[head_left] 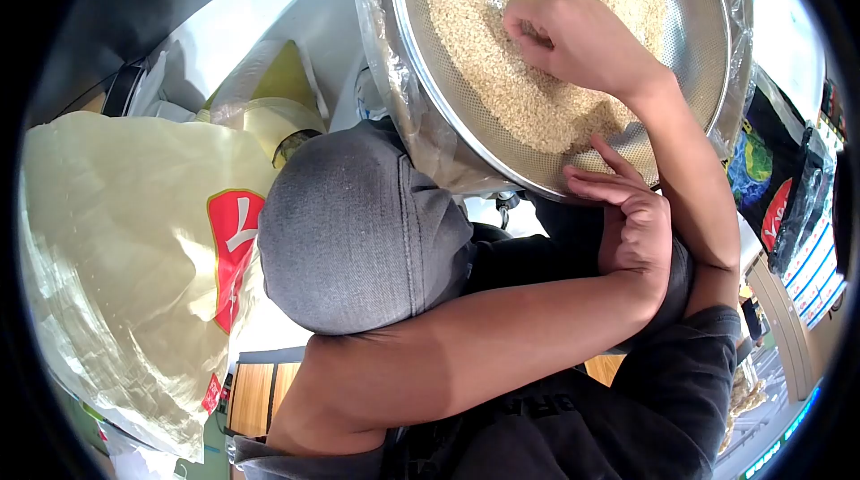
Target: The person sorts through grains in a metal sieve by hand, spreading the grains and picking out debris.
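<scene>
A round metal mesh sieve [419, 50] fills the upper middle of the head view, with a layer of small pale tan grains [573, 113] spread in it. Their exact kind I cannot make out. My right hand [582, 43] is over the grains, its fingers curled in. Whether anything is pinched in them is hidden. Close to the sieve's near rim is my left hand [632, 211], palm turned up and fingers apart, one finger reaching toward the grains. Clear plastic [439, 144] hangs around the outside of the sieve.
A large pale yellow sack [125, 229] with a red logo stands at the left. My grey-clad knee [358, 220] sits between it and the sieve. A yellowish bag [269, 90] lies behind the knee. Dark printed packaging [761, 175] is at the right.
</scene>
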`<state>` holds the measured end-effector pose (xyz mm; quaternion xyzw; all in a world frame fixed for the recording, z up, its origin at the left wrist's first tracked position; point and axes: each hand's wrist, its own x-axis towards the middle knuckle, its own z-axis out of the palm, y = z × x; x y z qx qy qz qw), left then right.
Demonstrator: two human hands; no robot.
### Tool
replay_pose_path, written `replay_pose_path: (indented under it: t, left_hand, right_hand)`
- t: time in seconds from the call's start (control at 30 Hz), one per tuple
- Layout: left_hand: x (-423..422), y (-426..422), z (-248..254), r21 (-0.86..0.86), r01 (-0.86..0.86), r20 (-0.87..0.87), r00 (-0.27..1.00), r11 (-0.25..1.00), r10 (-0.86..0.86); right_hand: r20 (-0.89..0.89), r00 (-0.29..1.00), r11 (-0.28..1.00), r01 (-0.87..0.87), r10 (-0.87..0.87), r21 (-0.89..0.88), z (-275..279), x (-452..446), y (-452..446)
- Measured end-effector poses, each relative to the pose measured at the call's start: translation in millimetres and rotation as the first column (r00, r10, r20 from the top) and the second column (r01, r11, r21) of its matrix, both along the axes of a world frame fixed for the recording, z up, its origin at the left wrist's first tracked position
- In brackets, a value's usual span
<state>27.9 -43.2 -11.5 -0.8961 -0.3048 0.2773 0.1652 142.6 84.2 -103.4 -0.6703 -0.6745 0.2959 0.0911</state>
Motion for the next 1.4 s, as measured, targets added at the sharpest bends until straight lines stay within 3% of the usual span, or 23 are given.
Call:
replay_pose_path:
  t: [0.17,0.27,0.37,0.47,0.73,0.87,0.97,1.07,1.27,1.3,1.37,1.4]
  left_hand:
    - [-4,1,-1,0.014,0.044,0.007,0.999,0.999,-0.044]
    - [0,-1,-1,-0.030,-0.017,0.037,0.999,0.999,0.018]
    - [-2,-1,-1,0.027,0.030,-0.027,0.999,0.999,-0.029]
    - [-1,2,3,-0.039,0.044,-0.022,0.999,0.998,-0.044]
    - [1,-7,-4,0.032,-0.070,0.022,0.997,0.997,0.070]
    - [-1,-9,-7,0.151,-0.066,0.024,0.998,0.986,0.064]
    - [1,-9,-7,0.092,-0.008,0.002,1.000,0.996,0.008]
    - [7,-12,-6,0.144,-0.216,0.088,0.975,0.966,0.205]
    - [1,-4,-2,0.033,-0.036,0.060,0.998,0.999,0.034]
    - [9,-7,-5,0.144,-0.218,0.112,0.973,0.965,0.203]
    - [12,-16,-9,0.242,-0.393,0.179,0.917,0.887,0.357]
    - [7,-10,-8,0.172,-0.295,0.165,0.949,0.940,0.268]
  right_hand:
    - [0.009,1.000,1.000,0.003,-0.003,0.014,-3,-2,-1]
    - [0.017,1.000,1.000,0.006,-0.006,0.012,-3,-2,0]
    - [0.032,0.999,1.000,-0.004,0.004,-0.014,-2,-2,2]
    - [0.039,0.999,0.999,-0.003,0.004,-0.042,-3,-4,2]
    - [0.076,0.997,0.999,-0.027,0.030,-0.038,-4,-4,1]
    - [0.006,1.000,0.998,0.020,-0.020,-0.066,1,1,1]
    - [-0.015,0.999,0.998,0.031,-0.032,-0.049,3,3,1]
    - [-0.005,1.000,1.000,0.007,-0.007,-0.024,0,3,0]
    - [0.026,1.000,1.000,0.001,-0.001,0.021,-5,-1,0]
    - [0.030,1.000,1.000,-0.002,0.001,0.025,-5,-1,0]
    - [0.044,0.999,1.000,0.001,-0.001,0.016,-4,-3,1]
    - [0.053,0.999,1.000,0.006,-0.007,0.003,-4,-3,1]
